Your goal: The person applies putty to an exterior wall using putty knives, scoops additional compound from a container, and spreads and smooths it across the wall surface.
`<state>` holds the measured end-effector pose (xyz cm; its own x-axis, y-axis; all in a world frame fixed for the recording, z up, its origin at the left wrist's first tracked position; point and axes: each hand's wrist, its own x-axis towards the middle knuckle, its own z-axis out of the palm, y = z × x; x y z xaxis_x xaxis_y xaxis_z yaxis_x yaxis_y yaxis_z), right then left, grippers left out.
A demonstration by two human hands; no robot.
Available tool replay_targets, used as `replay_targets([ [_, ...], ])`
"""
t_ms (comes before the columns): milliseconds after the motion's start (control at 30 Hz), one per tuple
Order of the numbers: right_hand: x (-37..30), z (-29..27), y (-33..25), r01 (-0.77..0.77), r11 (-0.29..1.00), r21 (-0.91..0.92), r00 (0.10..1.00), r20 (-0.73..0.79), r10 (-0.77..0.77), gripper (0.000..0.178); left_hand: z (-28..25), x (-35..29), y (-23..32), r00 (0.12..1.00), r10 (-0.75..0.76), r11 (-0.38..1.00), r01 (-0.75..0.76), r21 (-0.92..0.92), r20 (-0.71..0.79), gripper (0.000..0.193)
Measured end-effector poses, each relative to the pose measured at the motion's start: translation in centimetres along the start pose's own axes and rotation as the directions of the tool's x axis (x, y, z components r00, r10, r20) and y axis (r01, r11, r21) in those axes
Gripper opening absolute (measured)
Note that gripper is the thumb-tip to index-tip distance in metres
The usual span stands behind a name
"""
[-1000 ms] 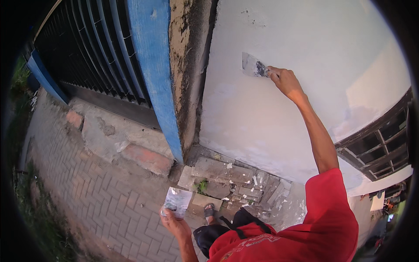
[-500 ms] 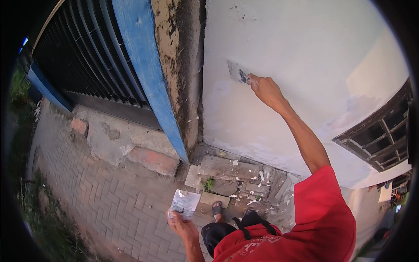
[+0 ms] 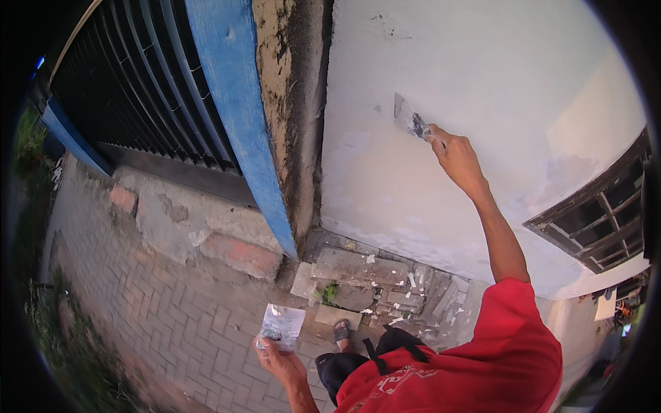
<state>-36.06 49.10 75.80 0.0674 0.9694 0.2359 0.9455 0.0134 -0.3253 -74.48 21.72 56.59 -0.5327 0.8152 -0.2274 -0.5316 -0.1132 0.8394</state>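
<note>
My right hand (image 3: 454, 153) is closed round the handle of a putty knife (image 3: 406, 115), its broad blade laid against the white wall (image 3: 427, 206). Dark smears mark the blade near the handle. A small grey spot shows on the wall just left of the blade. Low down, at the left of my body, my left hand (image 3: 281, 361) grips a flat, whitish plate (image 3: 282, 325) by its lower edge. The plate carries grey and white smears. My fingers partly hide its lower corner.
A blue post (image 3: 237, 110) and a weathered pillar (image 3: 292, 124) border the wall's left side, beside a dark barred gate (image 3: 151, 89). Broken bricks and slabs (image 3: 361, 268) with white flakes lie at the wall's foot. A wooden-framed window (image 3: 599, 213) is at right.
My right hand and the putty knife have moved to the right along the wall. My left hand with the plate has shifted slightly left and down.
</note>
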Motion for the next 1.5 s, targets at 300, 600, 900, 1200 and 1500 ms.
replay_targets([
  [300, 3.7, 4.7, -2.9, 0.125, 0.992, -0.023, 0.992, -0.009, -0.125, 0.029, 2.2, 0.6, -0.9, 0.996, -0.025, 0.999, 0.027, -0.032, 0.08, 0.035],
  [600, 2.5, -3.2, 3.7, -0.17, 0.975, 0.143, 0.975, -0.12, 0.188, 0.039, 3.5, 0.9, -2.2, 0.983, -0.102, 0.993, 0.108, -0.037, 0.155, 0.037],
  [900, 0.6, -7.9, 2.3, -0.117, 0.979, 0.169, 0.986, -0.101, 0.136, 0.037, 6.2, -0.8, -3.9, 0.953, -0.139, 0.986, 0.158, -0.05, 0.269, 0.035],
  [1200, 0.3, -4.8, 1.7, 0.07, 0.991, 0.113, 0.981, -0.186, -0.048, 0.039, 2.5, -1.8, -3.7, 0.986, -0.097, 0.994, 0.102, -0.029, 0.134, 0.037],
  [1500, 5.7, -0.9, -4.0, 0.13, 0.991, -0.01, 0.99, -0.045, -0.131, 0.035, 0.9, -0.5, -0.9, 0.995, -0.023, 1.0, 0.023, 0.001, 0.098, 0.033],
])
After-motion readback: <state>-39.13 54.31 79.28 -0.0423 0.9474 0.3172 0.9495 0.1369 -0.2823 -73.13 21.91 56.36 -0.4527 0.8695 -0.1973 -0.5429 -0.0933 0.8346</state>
